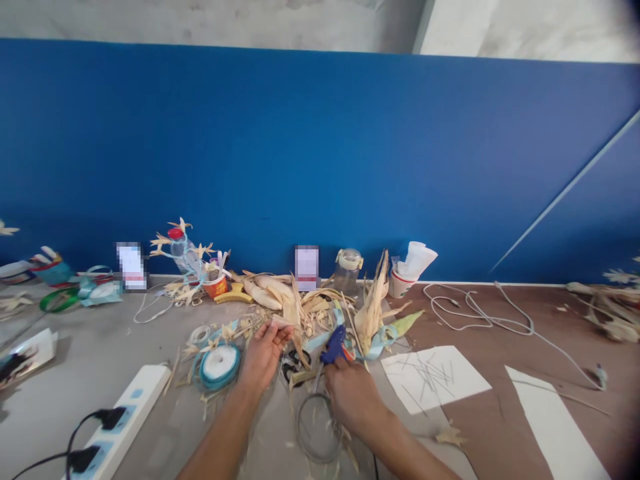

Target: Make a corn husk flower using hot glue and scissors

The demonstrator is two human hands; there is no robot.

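Note:
My left hand point(263, 357) pinches a pale strip of dried corn husk point(281, 321) near the middle of the table. My right hand point(353, 393) is closed round the handle of a blue glue gun point(333, 345), whose nozzle points up toward the husk. A heap of dried corn husks point(300, 303) lies just beyond both hands. A spool of light blue ribbon point(219, 365) sits to the left of my left hand. A coil of grey wire point(317, 430) rests beneath my right wrist.
A white power strip point(127, 417) with black plugs lies at the lower left. White paper sheets point(433, 377) and a white cable point(480, 313) are on the brown table part to the right. A glass jar point(347, 268), paper cups and a decorated bottle point(181, 252) stand against the blue partition point(320, 160).

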